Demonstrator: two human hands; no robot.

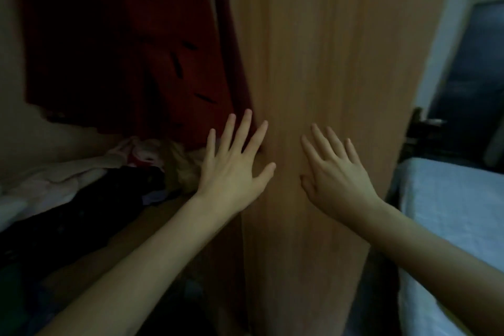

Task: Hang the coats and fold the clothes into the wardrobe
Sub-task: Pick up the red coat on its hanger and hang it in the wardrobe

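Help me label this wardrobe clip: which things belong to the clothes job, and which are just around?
Job:
wardrobe door, both hands flat on it: left hand, right hand
hanging red coat
pile of clothes on the shelf

Just around:
bed
dark door

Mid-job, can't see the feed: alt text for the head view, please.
Left hand and right hand, fingers spread, lie flat against a wooden wardrobe door. A red coat hangs inside above piled clothes.

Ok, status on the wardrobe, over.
Both hands open: left hand and right hand flat against wooden wardrobe door. Red coat hanging inside. Clothes pile unfolded on shelf.
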